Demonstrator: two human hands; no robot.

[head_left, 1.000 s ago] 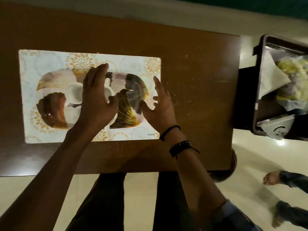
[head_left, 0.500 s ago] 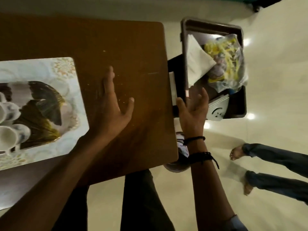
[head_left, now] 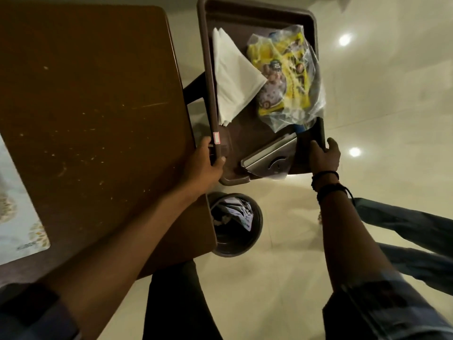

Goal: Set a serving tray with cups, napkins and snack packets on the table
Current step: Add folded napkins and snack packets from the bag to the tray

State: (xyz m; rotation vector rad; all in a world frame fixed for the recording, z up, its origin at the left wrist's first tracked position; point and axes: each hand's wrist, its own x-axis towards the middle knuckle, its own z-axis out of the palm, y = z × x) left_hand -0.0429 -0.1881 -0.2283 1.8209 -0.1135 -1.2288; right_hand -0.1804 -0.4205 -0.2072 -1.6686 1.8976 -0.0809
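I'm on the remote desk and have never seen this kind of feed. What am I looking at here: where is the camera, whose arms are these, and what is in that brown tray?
There is no machine here. A person wears one wide-angle camera on the head, looking down, so the two arms coming up from the bottom are their own. The left hand grips the near left rim of a brown serving tray, and the right hand grips its near right corner. The tray sits beside the wooden table, not on it. Inside lie folded white napkins, a clear bag of yellow snack packets and a metal napkin holder. Below the tray a round waste bin stands on the floor. At the table's left edge a patterned placemat shows. The legs at right belong to someone else.
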